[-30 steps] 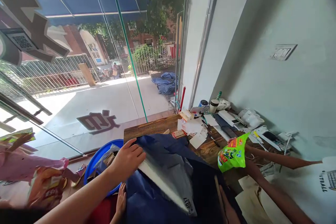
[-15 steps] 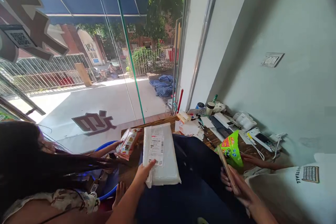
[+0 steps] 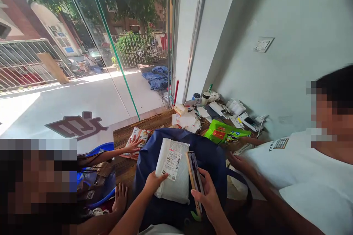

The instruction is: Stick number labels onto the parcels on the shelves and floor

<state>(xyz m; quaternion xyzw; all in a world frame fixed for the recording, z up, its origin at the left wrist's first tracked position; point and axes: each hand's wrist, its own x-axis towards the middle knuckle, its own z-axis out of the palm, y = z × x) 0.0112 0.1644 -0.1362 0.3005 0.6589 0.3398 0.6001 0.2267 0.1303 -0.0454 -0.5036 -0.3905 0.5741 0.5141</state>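
A white wrapped parcel with a printed label lies over a dark blue bag. My left hand grips the parcel's left edge, its thumb on the label's lower corner. In my right hand is a smartphone, tilted upright beside the parcel's right side, its screen turned partly to me. Some of my right fingers are hidden behind the phone.
At the left a person's hand rests on a snack packet, near a blue tub. Another person at the right touches a green packet. Papers, a tissue pack and a white-bodied cup crowd the wooden table.
The phone has come in from the right to beside the parcel. The parcel now lies lower on the bag, still in my left hand. Both snack packets now lie flatter.
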